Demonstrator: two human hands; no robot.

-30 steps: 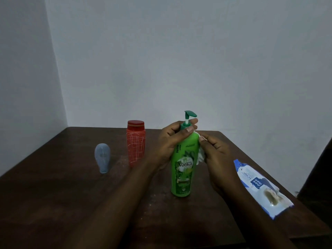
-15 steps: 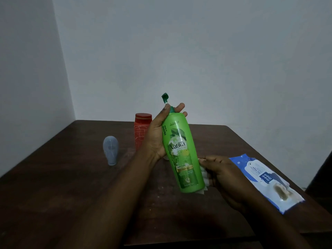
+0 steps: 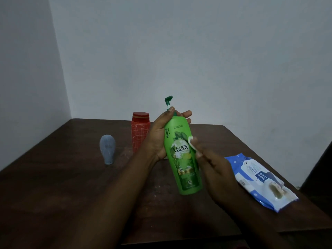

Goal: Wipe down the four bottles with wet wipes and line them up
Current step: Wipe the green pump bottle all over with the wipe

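We counted three bottles. The green bottle (image 3: 181, 153), the only one with a pump, was held above the tabletop (image 3: 53, 186), near its middle, tilted with the pump leaning away and to the left and the base nearer us. The left grip (image 3: 159, 139) was clasped round its upper body, thumb up by the neck and fingertips showing past the far side. The right grip (image 3: 215, 169) pinched the single white wipe (image 3: 190, 143) against the bottle's right side, level with the label.

Behind the left grip stood one red bottle (image 3: 140, 133), upright, and well to its left one small grey bottle (image 3: 107, 149), standing on its narrow end. One wipes pack (image 3: 260, 180) lay flat near the right edge, apart from both grips.

Only a small fold of the wipe showed; the rest was hidden behind the bottle and the fingers (image 3: 199, 151), which were blurred. The left grip covered the right side of the red bottle. The small print on the green label was too dim to read, and a brownish patch on the pack could not be made out. Both forearms were cut off by the bottom edge.
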